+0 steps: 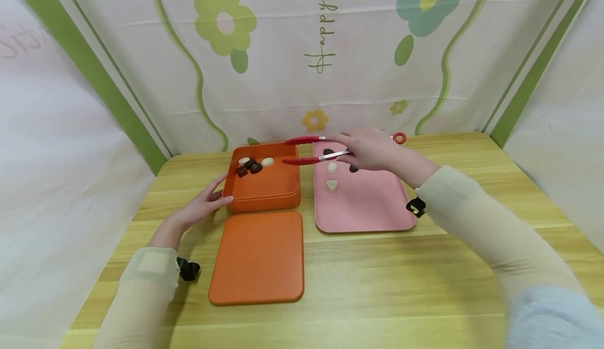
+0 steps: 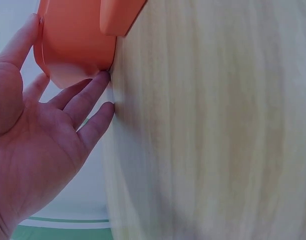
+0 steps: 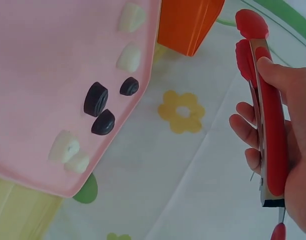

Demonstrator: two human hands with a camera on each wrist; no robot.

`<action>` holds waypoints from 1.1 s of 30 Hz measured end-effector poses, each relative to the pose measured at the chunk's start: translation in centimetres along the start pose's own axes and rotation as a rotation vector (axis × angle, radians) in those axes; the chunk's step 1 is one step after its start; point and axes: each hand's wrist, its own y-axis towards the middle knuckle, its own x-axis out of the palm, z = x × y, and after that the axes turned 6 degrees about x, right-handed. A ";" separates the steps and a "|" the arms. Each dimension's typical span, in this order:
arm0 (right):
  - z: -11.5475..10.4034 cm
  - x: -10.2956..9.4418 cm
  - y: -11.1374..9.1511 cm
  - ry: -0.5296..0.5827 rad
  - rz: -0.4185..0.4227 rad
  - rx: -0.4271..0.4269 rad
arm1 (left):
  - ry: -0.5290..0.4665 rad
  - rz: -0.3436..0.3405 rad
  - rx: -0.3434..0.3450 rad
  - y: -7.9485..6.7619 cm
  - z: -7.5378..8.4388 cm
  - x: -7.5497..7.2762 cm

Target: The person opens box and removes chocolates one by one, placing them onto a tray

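Note:
My right hand (image 1: 370, 150) grips a pair of red-tipped metal tongs (image 1: 333, 155). The tongs' red ends lie apart over the right rim of an orange box (image 1: 264, 202), with nothing visible between them. Inside that box, near its back left, sit several dark chocolates (image 1: 256, 168) and white chocolates (image 1: 267, 161). At the box's left side my left hand (image 1: 200, 207) touches it with spread, fairly straight fingers, thumb near the front corner. A pink tray (image 1: 363, 213) under the right hand bears several white chocolates (image 3: 129, 56) and dark chocolates (image 3: 96, 99), partly hidden by the hand in the head view.
In front of the box an orange lid (image 1: 259, 260) lies flat on the wooden table (image 1: 368, 286). A printed flower curtain (image 1: 283, 87) hangs behind the table, with white cloth along both sides.

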 end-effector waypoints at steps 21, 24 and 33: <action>-1.6 2.6 4.2 -0.011 -0.121 0.030 | 0.002 0.004 -0.001 0.1 -0.2 -0.1; -2.0 2.9 5.2 -0.015 -0.129 0.025 | -0.001 0.007 -0.006 0.1 -0.2 -0.1; -3.2 4.8 7.9 -0.067 -0.173 0.019 | 0.003 0.010 -0.022 0.1 0.0 0.0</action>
